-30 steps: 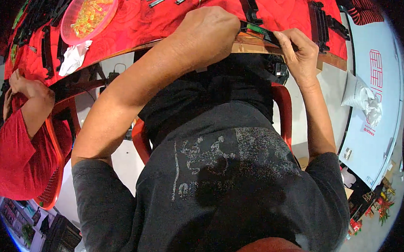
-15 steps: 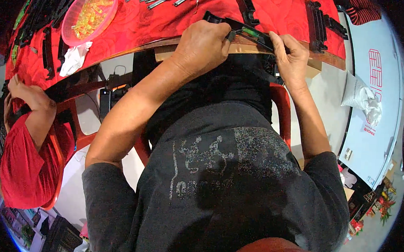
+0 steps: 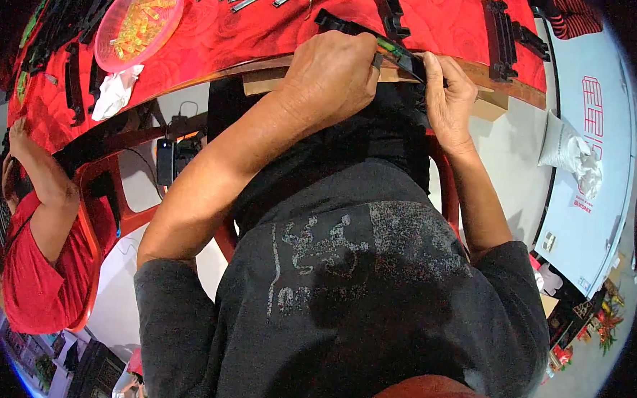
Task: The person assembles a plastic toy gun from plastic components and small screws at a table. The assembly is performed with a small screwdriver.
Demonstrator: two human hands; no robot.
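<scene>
Over the table's near edge I hold a long black spirit level body (image 3: 412,63) with a green vial (image 3: 386,45) set in it. My left hand (image 3: 332,71) is closed round its middle, beside the vial, and hides part of it. The level's left end sticks out beyond my knuckles. With thumb and fingers, my right hand (image 3: 450,98) pinches the right end. The piece slopes down to the right. What my left fingertips do underneath is hidden.
On the red tablecloth (image 3: 219,39) stand a pink basket (image 3: 167,38) of yellow vials, several metal strips (image 3: 246,3) and a crumpled white tissue (image 3: 116,93). More black bodies (image 3: 501,43) lie right and far left. Another person in a red shirt (image 3: 48,271) sits at left.
My left hand has slid a little right along the level body, baring more of its left end. My right hand has shifted slightly left. The other person's arm at left has moved.
</scene>
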